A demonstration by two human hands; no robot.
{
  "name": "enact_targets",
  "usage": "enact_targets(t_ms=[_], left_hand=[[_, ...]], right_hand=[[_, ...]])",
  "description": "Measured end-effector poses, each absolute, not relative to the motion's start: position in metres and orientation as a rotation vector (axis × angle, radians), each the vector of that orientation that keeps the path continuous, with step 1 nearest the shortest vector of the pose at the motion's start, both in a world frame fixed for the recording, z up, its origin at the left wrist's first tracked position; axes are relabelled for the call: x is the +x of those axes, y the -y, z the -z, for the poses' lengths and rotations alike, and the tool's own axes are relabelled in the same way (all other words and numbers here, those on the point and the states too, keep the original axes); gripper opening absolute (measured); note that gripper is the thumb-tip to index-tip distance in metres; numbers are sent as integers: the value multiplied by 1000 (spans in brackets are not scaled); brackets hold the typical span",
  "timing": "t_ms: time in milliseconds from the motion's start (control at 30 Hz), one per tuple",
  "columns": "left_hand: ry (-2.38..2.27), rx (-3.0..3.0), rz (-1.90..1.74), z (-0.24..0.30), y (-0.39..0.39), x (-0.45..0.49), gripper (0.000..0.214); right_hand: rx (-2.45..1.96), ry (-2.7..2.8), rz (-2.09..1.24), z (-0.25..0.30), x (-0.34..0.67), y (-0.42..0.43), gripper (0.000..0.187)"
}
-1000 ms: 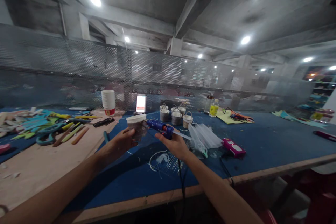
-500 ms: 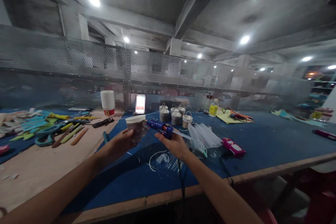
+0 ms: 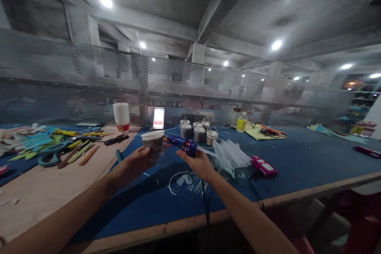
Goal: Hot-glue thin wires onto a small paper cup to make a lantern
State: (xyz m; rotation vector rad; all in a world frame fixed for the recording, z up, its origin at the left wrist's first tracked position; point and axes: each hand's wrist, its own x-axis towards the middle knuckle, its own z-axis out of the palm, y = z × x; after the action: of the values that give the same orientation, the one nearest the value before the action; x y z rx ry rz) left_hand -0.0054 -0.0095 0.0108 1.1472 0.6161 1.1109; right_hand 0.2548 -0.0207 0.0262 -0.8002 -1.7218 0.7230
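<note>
My left hand (image 3: 138, 162) is closed around a paper cup (image 3: 152, 145) with a white rim and a dark brown wrapped side. In my right hand (image 3: 199, 162) is a blue glue gun (image 3: 181, 143), its nozzle pointing left at the cup's side; whether the tip touches cannot be made out. A glue stick sticks out of the gun's back, and its black cord (image 3: 204, 196) hangs over the table edge. Beyond the gun stand several small wrapped cups with handles (image 3: 199, 131). Loose clear glue sticks (image 3: 238, 154) lie to the right of my right hand.
Stacked white cups (image 3: 121, 116) stand back left, near scissors (image 3: 49, 154), felt scraps and tools on a tan board (image 3: 59, 190). At right lie a magenta box (image 3: 264, 166) and yellow paper (image 3: 263, 131), with a yellow-labelled bottle (image 3: 241, 122). A perforated metal screen (image 3: 184, 79) rises behind.
Little differs. The cup in my left hand and the glue gun have shifted very slightly, with a small gap now showing near the nozzle. The whole view has moved a touch.
</note>
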Motion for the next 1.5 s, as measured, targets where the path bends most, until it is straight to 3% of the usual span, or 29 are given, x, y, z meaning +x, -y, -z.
enact_targets(t_ms=[467,633,933,1133,1333,1433,1500], left_hand=[[-533,1181,-1086,-13,11,-5,40],[-528,1149,-1083,-14,12,-5,41],[-624,1053,-1196,-16,12,-4,33],[-671,1072,-1210,-17,12,-1,34],[-717,1080,-1226,-20,14,3,43],[-759,1088,-1257,-21,16,6,50],[-771,1103,-1261,-21,16,7,53]], right_hand=[[-720,1706,-762,-30,254,23,44],[-890,1711,-718,-20,256,11,46],[-1702,2074,-125,-8,266,-5,41],[-1844,2247,49,10,264,-8,37],[-1638,2171,4,1,264,-12,32],[-1208,2043,-328,-13,251,-14,25],[-928,1957,-552,-21,239,-15,31]])
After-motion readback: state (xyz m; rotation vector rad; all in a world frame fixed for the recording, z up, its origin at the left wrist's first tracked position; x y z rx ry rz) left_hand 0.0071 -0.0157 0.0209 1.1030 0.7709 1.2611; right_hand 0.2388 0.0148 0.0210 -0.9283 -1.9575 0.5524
